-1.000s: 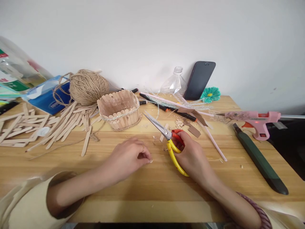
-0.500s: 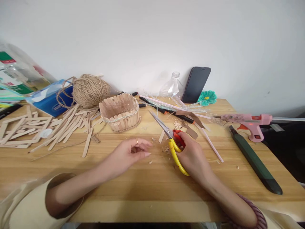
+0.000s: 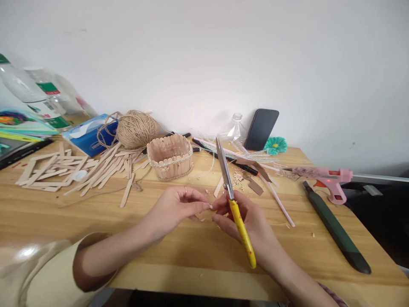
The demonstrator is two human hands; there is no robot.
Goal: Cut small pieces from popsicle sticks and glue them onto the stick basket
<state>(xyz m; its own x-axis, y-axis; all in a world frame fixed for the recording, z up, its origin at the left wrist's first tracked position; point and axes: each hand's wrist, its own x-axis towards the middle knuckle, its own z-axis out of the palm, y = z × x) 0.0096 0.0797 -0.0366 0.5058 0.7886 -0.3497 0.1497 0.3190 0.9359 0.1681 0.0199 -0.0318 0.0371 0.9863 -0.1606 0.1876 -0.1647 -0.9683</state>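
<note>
My left hand [image 3: 182, 207] is closed, its thumb and forefinger pinching a tiny pale wood piece [image 3: 210, 207] whose exact shape I cannot make out. Scissors with yellow handles [image 3: 242, 232] are in my right hand [image 3: 247, 221], blades pointing up and away. The right thumb and forefinger reach close to the wood piece; whether they touch it I cannot tell. Beyond the left hand stands a small oval basket [image 3: 171, 164] built of craft sticks, with a glittery trim around it. Wood scraps [image 3: 238, 177] lie beyond the right hand.
At left are loose craft sticks [image 3: 107, 170], a twine ball [image 3: 137, 128], a blue tissue pack [image 3: 96, 138] and plastic bottles [image 3: 47, 102]. To the right lie a pink glue gun [image 3: 332, 175] and a dark green tool [image 3: 335, 230]. A phone [image 3: 262, 129] leans against the wall.
My hands have come together, and the left now pinches a tiny wood piece. The scissors have turned more upright in my right hand. The camera view has shifted slightly.
</note>
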